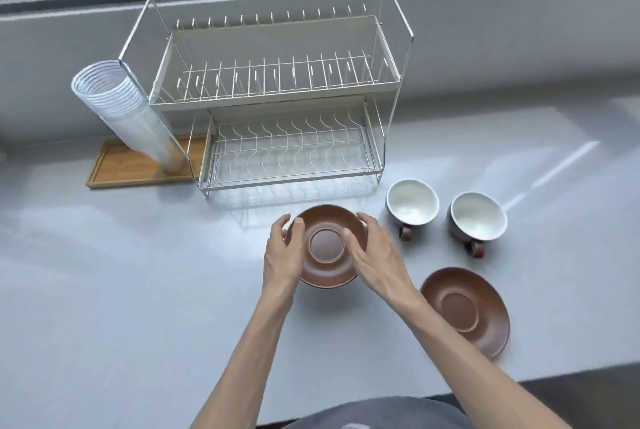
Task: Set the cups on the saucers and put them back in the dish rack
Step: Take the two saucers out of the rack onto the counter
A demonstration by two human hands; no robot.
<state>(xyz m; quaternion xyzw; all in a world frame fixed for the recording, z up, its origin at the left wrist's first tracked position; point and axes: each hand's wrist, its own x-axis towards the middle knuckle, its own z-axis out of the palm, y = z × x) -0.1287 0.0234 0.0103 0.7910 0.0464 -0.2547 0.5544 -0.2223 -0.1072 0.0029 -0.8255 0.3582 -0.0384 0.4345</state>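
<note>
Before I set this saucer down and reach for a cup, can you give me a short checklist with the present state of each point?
1. Both hands on the held saucer: left hand and right hand grip opposite edges. Ok.
2. Saucer level: roughly flat. Ok.
3. Counter under it is bare. Ok.
4. Cups upright and empty: near cup and far cup. Ok.
5. Second saucer lies flat, free. Ok.
6. Dish rack shelves have room. Ok.
7. Saucer lifted or resting on the counter: cannot tell.
</note>
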